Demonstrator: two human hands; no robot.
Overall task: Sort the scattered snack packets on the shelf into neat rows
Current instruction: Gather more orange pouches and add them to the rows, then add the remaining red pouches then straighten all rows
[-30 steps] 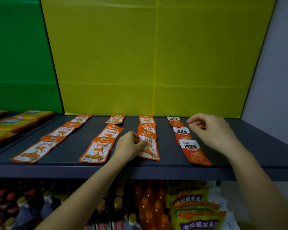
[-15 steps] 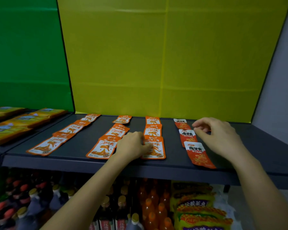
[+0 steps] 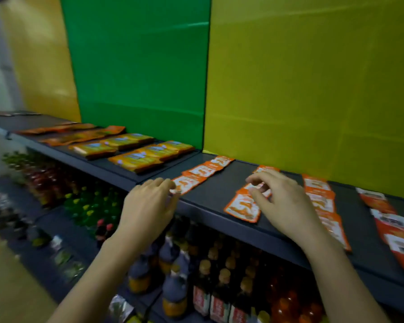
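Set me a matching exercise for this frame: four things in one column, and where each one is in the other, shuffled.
Things:
1. left hand
2. right hand
3. yellow packets
4. bottles

Places:
A. below the shelf
B. in front of the green panel
C. at the near end of the left orange-and-white row
D. over the second orange-and-white row

Pairs: 1-C, 2-D, 3-B, 4-A
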